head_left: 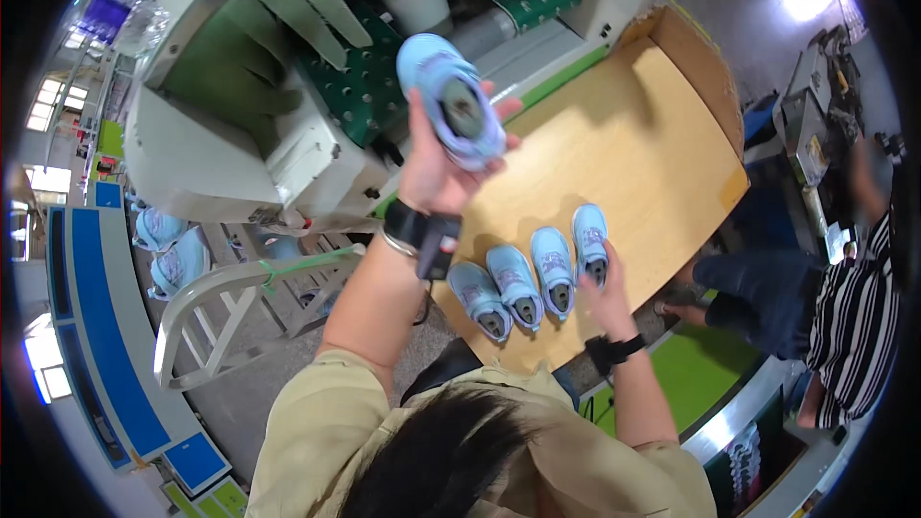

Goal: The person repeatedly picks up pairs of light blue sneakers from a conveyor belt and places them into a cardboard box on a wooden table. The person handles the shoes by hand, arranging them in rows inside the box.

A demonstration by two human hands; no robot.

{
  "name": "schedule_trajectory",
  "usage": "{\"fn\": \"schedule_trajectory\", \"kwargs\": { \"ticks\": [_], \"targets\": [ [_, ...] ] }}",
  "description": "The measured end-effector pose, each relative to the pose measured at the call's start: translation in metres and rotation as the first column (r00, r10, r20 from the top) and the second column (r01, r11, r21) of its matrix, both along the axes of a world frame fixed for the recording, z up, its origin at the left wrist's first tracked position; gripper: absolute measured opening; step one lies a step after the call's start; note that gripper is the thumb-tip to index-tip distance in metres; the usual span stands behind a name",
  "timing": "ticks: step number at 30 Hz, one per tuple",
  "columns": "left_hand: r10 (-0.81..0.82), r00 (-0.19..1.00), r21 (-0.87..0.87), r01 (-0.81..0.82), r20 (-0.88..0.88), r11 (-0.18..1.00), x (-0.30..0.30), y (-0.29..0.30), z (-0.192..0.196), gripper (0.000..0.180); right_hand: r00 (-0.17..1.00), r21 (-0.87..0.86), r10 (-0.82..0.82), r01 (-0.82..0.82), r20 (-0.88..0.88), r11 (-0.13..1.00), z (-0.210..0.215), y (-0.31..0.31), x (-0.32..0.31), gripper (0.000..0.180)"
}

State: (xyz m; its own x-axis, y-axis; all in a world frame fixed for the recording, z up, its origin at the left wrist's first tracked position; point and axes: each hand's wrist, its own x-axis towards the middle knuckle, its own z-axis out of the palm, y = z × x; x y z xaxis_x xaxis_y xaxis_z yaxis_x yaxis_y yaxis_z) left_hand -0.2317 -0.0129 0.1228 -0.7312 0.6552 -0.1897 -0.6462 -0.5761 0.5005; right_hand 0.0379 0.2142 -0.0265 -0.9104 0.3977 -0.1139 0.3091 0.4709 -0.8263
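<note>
My left hand (436, 168) is raised and grips a small light-blue shoe (451, 101), held up in front of a green studded conveyor belt (360, 86). My right hand (606, 290) rests low on the wooden table (624, 144), its fingers touching the rightmost light-blue shoe (590, 240) of a row. Several matching shoes stand side by side there, among them one at the left end (480, 299) and one in the middle (554, 270). Both wrists wear dark bands.
A white and green machine (240, 134) stands beyond the table's left side. More light-blue shoes (171, 249) sit on a rack at the left. A person in a striped top (854, 326) sits at the right. A cardboard wall (700, 58) edges the table.
</note>
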Motion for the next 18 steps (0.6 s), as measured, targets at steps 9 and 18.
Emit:
{"fn": "schedule_trajectory", "kwargs": {
  "ticks": [9, 18],
  "targets": [
    [0.375, 0.884, 0.284, -0.449, 0.279, 0.847, -0.03, -0.048, -0.026, 0.085, 0.969, -0.183, -0.05, 0.006, -0.24, 0.983, 0.078, 0.031, -0.073, 0.066],
    [0.407, 0.901, 0.1, -0.423, 0.15, 0.901, -0.033, -0.049, -0.023, 0.086, 0.742, 0.284, 0.209, -0.026, -0.637, 0.959, 0.161, 0.023, -0.384, 0.074]
  ]
}}
